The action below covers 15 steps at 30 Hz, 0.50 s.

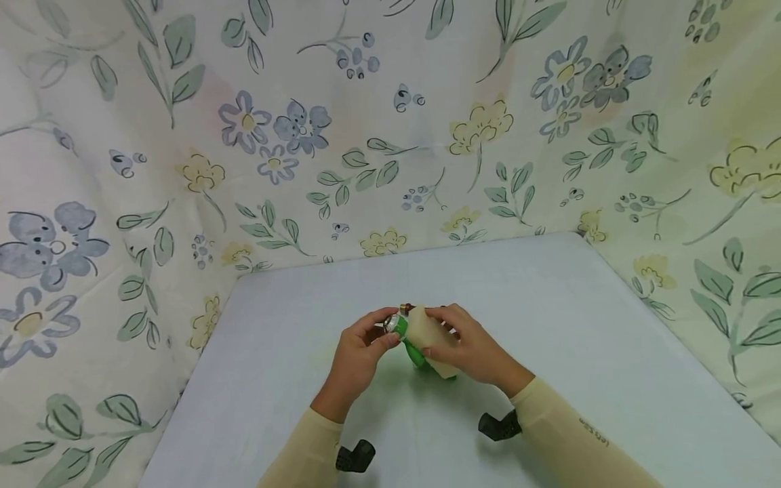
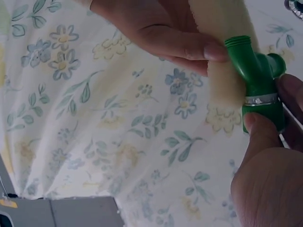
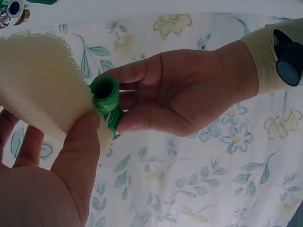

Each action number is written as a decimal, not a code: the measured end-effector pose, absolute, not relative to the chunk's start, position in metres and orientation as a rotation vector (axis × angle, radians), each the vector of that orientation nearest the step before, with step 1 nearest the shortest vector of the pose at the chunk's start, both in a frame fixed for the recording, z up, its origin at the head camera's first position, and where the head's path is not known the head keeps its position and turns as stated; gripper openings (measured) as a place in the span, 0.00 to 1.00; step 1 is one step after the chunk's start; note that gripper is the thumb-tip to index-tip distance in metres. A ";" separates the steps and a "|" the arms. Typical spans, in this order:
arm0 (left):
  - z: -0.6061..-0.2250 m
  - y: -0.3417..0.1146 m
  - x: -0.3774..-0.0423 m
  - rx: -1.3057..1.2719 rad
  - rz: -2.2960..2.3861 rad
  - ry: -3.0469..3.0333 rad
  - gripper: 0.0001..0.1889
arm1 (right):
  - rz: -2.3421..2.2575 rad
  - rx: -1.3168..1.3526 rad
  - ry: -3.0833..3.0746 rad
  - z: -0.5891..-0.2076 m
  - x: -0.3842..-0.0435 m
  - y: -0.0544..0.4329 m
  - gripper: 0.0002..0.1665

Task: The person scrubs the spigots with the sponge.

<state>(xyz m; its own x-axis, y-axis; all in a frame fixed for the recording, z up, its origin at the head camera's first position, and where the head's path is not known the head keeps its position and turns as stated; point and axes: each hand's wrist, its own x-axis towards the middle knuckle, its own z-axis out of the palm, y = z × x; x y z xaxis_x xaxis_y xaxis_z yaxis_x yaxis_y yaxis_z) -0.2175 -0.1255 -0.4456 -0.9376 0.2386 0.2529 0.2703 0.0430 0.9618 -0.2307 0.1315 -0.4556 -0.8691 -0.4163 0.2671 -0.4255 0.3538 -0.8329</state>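
Note:
My left hand [image 1: 358,352] holds a green Y-shaped hose connector [image 2: 258,71] with a silvery band round its lower end. In the left wrist view its threaded, open branch points up and left. The left thumb presses on the wide green collar below the band. My right hand [image 1: 466,346] grips a thick beige sponge [image 1: 430,333], thumb on the near side. The sponge [image 3: 40,78] lies right along the connector's side in the right wrist view. From above, it hides much of what is between the hands.
Under the hands is a table with a pale cover [image 1: 293,325]. Close by the sponge show a green piece [image 1: 416,355] and a small brass-and-red part [image 1: 407,308]. A chrome-ringed fitting [image 3: 13,14] appears at the right wrist view's corner. Floral cloth [image 1: 366,135] surrounds the table's far sides.

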 end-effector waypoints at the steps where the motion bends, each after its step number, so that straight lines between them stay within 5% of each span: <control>1: -0.446 -0.126 -0.217 -0.542 -2.089 -2.246 0.23 | 1.597 0.820 -2.573 -0.455 -0.229 0.131 0.40; 15: -0.447 -0.129 -0.218 -0.552 -2.180 -2.148 0.27 | 1.731 0.908 -2.478 -0.449 -0.218 0.128 0.37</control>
<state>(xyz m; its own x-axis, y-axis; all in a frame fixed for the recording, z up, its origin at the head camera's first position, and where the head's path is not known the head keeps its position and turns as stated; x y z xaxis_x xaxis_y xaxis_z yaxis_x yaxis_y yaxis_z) -0.2176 -0.1288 -0.4472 -0.9365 0.2231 0.2705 0.2672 -0.0455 0.9626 -0.2177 0.1275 -0.4494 -0.8343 -0.4600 0.3041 -0.4437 0.2328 -0.8654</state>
